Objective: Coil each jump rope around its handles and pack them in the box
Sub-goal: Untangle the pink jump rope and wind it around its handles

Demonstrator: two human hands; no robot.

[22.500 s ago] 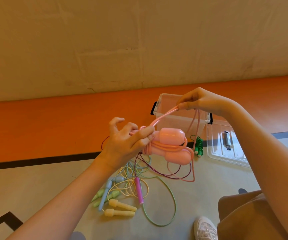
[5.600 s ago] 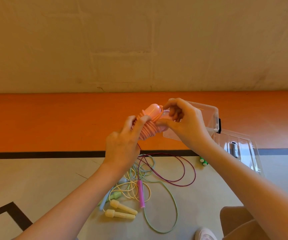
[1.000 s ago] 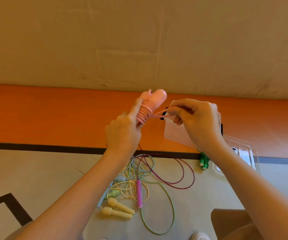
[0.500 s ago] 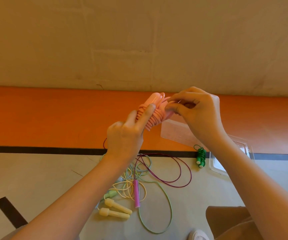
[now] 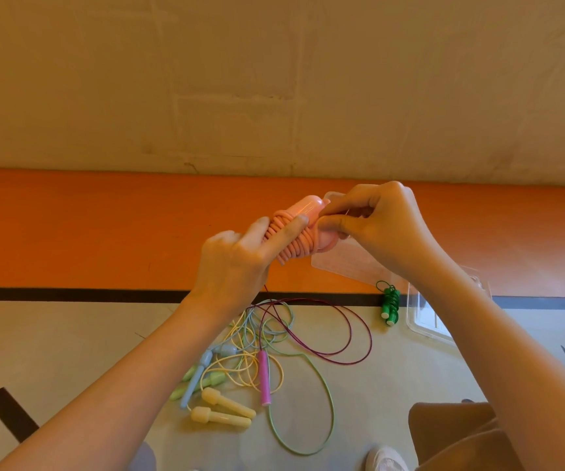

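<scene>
I have the pink jump rope (image 5: 299,231) held up in front of me, above the floor, its cord wound in tight turns around the two pink handles. My left hand (image 5: 237,263) grips the bundle from the near side, the forefinger laid across the coils. My right hand (image 5: 376,226) is closed at the bundle's far end, thumb and fingertips pinching there; whether they hold the cord's loose end I cannot tell. The two hands are almost touching.

Just behind the bundle and my right hand stands the clear plastic box (image 5: 339,266), mostly hidden. Its clear lid (image 5: 427,321) lies on the floor (image 5: 53,351) to the right. A coiled green jump rope (image 5: 390,305) lies beside the lid. Nearer me is a tangle of loose ropes: a dark purple cord with a pink handle (image 5: 264,377), yellow handles (image 5: 225,409), a blue handle (image 5: 194,377) and a light green cord (image 5: 322,402).
</scene>
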